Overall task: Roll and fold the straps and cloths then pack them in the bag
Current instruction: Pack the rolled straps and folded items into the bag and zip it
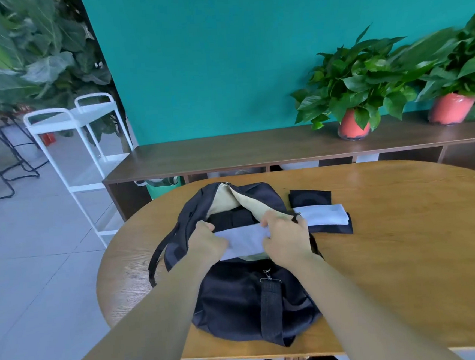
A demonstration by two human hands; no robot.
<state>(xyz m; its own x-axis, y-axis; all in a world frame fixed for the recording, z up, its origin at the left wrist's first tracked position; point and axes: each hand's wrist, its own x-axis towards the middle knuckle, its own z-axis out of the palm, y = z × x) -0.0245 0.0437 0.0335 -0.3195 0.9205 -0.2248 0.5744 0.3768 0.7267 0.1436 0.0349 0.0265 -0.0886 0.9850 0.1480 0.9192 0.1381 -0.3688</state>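
Note:
A black duffel bag (240,299) lies open on the wooden table (406,251), its beige lining showing. Black folded items (231,218) sit inside it. Over the opening, a folded pale blue cloth (244,240) is held by both hands. My left hand (207,243) grips its left end and my right hand (285,237) grips its right end. To the right of the bag lie another folded pale blue cloth (323,214) on a dark folded cloth (339,227), and a black folded cloth (310,198) behind them.
A brown low shelf (256,150) runs behind the table with two potted plants (351,94) in red pots. A white metal cart (79,129) stands on the tiled floor at left, beside large leafy plants and black stools.

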